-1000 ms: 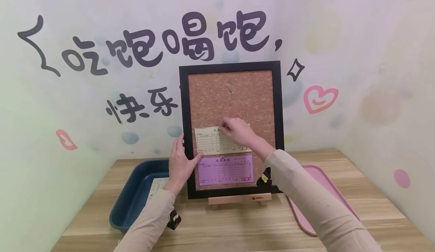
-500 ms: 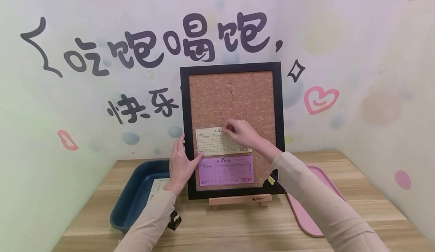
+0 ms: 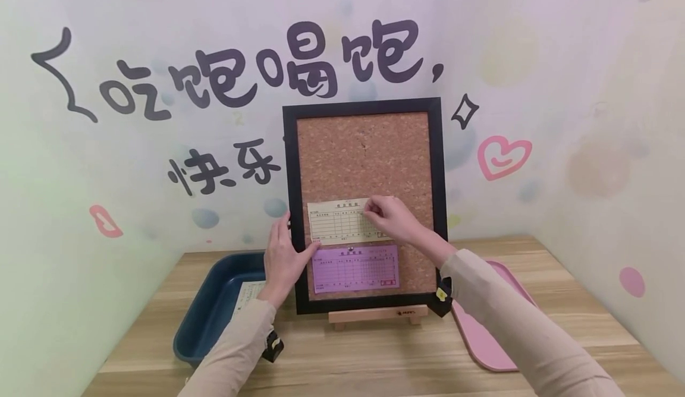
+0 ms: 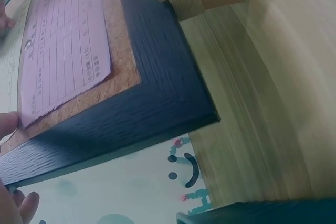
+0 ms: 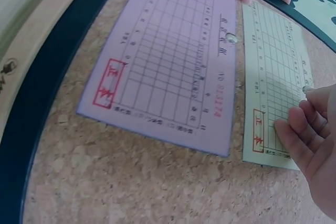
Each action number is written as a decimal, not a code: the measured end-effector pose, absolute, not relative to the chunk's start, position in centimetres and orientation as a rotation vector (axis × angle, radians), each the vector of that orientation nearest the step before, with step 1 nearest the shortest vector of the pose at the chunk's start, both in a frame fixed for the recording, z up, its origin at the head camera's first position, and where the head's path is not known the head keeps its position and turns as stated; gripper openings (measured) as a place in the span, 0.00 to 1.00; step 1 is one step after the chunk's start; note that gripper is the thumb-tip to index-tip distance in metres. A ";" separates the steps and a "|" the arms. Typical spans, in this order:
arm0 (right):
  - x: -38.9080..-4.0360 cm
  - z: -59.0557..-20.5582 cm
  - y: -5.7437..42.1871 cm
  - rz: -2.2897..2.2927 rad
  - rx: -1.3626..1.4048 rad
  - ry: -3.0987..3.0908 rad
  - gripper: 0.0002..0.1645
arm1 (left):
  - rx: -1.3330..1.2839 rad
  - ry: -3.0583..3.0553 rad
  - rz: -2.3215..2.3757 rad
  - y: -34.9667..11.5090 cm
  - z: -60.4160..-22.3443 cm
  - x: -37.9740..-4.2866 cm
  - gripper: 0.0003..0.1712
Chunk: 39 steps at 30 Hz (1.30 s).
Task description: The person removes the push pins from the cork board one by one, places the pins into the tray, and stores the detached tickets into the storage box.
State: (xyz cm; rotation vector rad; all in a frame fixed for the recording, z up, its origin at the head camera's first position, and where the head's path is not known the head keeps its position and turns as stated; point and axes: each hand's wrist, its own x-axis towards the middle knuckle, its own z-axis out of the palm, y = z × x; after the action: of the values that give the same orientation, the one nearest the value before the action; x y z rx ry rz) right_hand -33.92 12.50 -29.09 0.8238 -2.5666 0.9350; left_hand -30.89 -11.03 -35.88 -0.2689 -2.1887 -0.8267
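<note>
A black-framed cork board [image 3: 369, 153] stands on a small wooden easel [image 3: 374, 314]. My left hand [image 3: 285, 260] grips its left edge, thumb in front near the slips and fingers behind the frame. On the cork, a pale yellow receipt slip [image 3: 327, 226] lies just above a purple receipt slip [image 3: 354, 271]. A push pin [image 5: 231, 38] sits at the purple slip's top edge. My right hand [image 3: 395, 217] is at the yellow slip's upper part, fingers bent, pinching a small clear push pin [image 5: 306, 89] against it; the fingertips partly hide this pin.
Left of the board is a dark blue tray [image 3: 187, 331] with a printed slip [image 3: 247, 295] in it. A pink tray [image 3: 489, 343] lies to the right, partly under my right forearm. A lettered wall [image 3: 567, 88] rises close behind.
My right hand has shifted right and slightly down along the yellow slip, uncovering its printed title. The left hand stays at the frame, and both slips keep their places.
</note>
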 end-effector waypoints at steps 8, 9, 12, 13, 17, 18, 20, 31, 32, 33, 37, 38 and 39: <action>-33.7 -29.8 13.0 0.932 0.820 -2.588 0.03 | -0.374 -2.118 -0.618 -11.8 -34.7 -31.4 0.44; -33.7 -29.8 13.1 0.932 0.820 -2.587 0.03 | -0.393 -2.113 -0.593 -11.9 -34.4 -31.5 0.43; -33.7 -29.9 13.1 0.933 0.816 -2.583 0.03 | -0.454 -2.102 -0.537 -12.1 -33.4 -31.7 0.40; -33.6 -29.9 13.1 0.932 0.814 -2.582 0.03 | -0.475 -2.101 -0.526 -12.1 -33.1 -31.7 0.39; -33.5 -29.8 13.0 0.929 0.819 -2.577 0.03 | -0.540 -2.119 -0.493 -12.1 -31.9 -31.9 0.36; -33.5 -29.8 13.0 0.927 0.819 -2.579 0.03 | -0.552 -2.131 -0.483 -12.1 -31.7 -32.0 0.35; -33.4 -29.8 13.0 0.923 0.816 -2.582 0.03 | -0.577 -2.157 -0.470 -12.0 -31.2 -32.1 0.34; -33.3 -29.8 12.8 0.912 0.807 -2.588 0.04 | -0.664 -2.281 -0.420 -11.3 -29.5 -32.7 0.30; -33.3 -29.8 12.8 0.910 0.806 -2.588 0.04 | -0.664 -2.286 -0.412 -11.3 -29.4 -32.8 0.31; -33.3 -29.8 12.8 0.909 0.804 -2.588 0.04 | -0.663 -2.290 -0.405 -11.2 -29.3 -32.9 0.31; -33.4 -29.8 12.8 0.902 0.806 -2.587 0.04 | -0.654 -2.314 -0.401 -11.2 -29.1 -33.0 0.30; -33.4 -29.8 12.8 0.900 0.807 -2.587 0.04 | -0.652 -2.320 -0.403 -11.2 -29.1 -33.0 0.29; -33.4 -29.8 12.8 0.897 0.808 -2.588 0.04 | -0.649 -2.328 -0.403 -11.2 -29.1 -33.0 0.28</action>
State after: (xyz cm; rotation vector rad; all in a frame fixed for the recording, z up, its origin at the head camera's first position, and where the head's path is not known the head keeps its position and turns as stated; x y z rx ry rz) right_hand -33.37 12.83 -29.80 0.8076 -2.5879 0.8965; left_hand -33.02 -11.19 -29.10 -0.6489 -2.3280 -0.4028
